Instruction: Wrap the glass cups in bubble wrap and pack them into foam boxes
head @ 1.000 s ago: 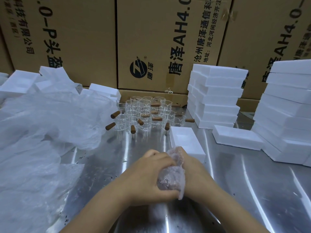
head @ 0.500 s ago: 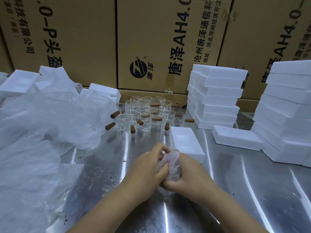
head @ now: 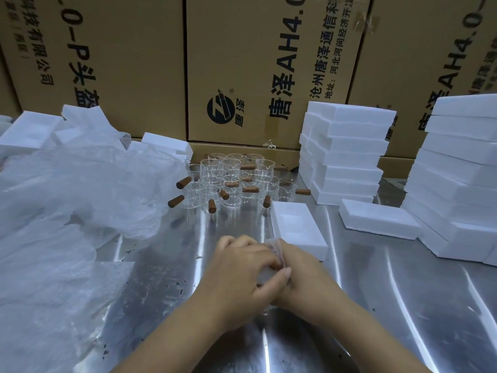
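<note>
The shiny table (head: pixel 376 305) stands in front of big brown boxes (head: pixel 255 63). Your left hand (head: pixel 239 273) and right hand (head: pixel 304 275) curl their fingers (head: pixel 269 261) tight round 1 wrapped cup (head: pixel 273 244), so the wrap cannot come loose. An open foam box (head: pixel 309 238) waits just behind, near the bare cups (head: pixel 231 181).

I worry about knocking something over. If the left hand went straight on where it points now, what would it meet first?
The left hand points forward-right, into the wrapped bundle and right hand it touches. Past them, probably the open foam box, though depth is unclear.
</note>
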